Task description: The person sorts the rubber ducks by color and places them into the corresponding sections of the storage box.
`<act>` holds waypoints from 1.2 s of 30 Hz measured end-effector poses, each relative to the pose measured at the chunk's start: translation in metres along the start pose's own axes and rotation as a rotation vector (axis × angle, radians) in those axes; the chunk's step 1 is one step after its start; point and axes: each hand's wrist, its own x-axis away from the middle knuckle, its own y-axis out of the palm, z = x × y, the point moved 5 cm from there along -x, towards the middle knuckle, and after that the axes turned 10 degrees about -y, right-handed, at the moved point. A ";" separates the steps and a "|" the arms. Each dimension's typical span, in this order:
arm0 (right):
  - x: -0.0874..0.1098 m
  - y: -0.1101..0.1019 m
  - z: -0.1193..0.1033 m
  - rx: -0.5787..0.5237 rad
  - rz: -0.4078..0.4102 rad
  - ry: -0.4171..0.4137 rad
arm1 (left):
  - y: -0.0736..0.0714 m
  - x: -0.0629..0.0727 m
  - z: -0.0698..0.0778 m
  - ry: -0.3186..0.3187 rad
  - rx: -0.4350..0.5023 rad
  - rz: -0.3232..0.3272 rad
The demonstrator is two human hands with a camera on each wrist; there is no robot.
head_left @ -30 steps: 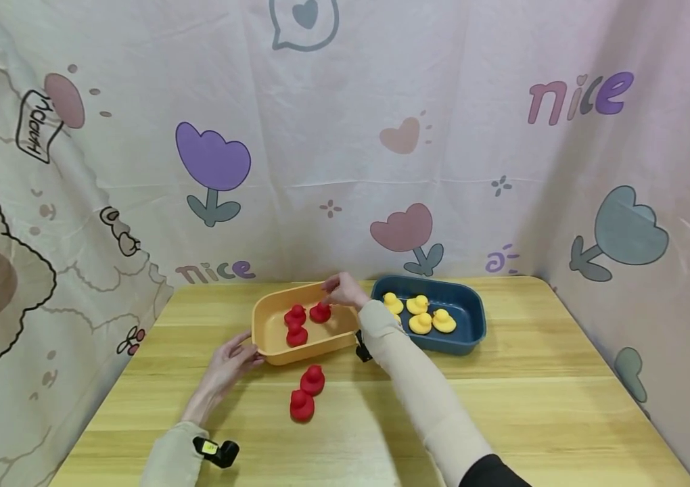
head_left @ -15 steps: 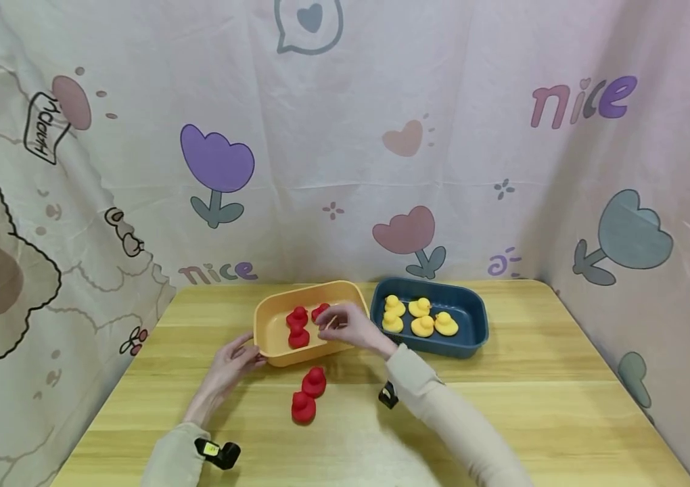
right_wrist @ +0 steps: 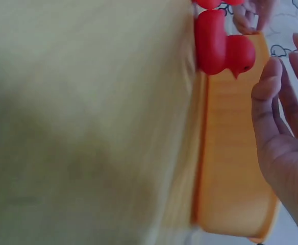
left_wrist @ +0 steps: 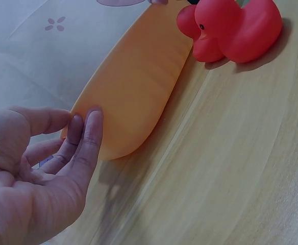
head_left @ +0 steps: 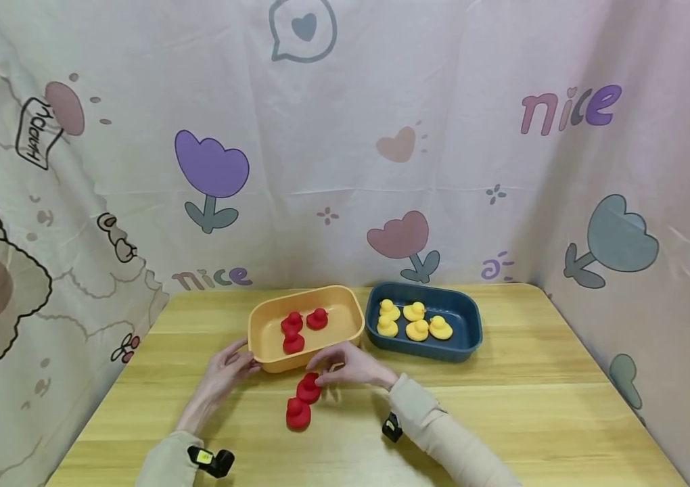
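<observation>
My left hand (head_left: 223,373) holds the front left corner of an orange-yellow basin (head_left: 289,364), thumb and fingers at its rim in the left wrist view. Three red rubber ducks (head_left: 317,318) sit inside it. Two more red rubber ducks stand close together on the table before the basin, a nearer duck (head_left: 298,415) and a farther duck (head_left: 307,390). Over the farther one reaches my right hand (head_left: 354,365), its thumb and fingers spread apart around the duck's upper side. The right wrist view shows these fingers (right_wrist: 265,109) parted, with nothing between them.
A dark blue basin (head_left: 471,325) stands right of the orange-yellow one, holding several yellow rubber ducks (head_left: 440,328). A patterned cloth (head_left: 296,223) hangs behind the wooden table (head_left: 521,412) and along both sides.
My right hand has left the red duck inside the orange-yellow basin and come over the basin's front edge, down to the farther table duck. My left hand stays at the basin's corner.
</observation>
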 end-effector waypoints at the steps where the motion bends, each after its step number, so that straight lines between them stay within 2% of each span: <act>1: 0.000 0.001 0.001 -0.012 -0.012 -0.004 | 0.000 0.000 0.000 0.000 -0.001 -0.006; 5: 0.001 0.002 0.004 -0.052 -0.046 -0.019 | -0.001 0.000 0.001 -0.003 -0.002 -0.011; 12: 0.000 0.004 0.011 -0.061 -0.095 0.033 | -0.001 -0.001 0.002 0.005 0.001 -0.015; 23: -0.006 0.008 0.018 -0.022 -0.119 0.075 | -0.002 -0.002 0.001 0.008 0.006 -0.005; 36: -0.009 0.009 0.025 -0.039 -0.121 0.114 | 0.000 -0.001 0.001 0.009 0.003 -0.008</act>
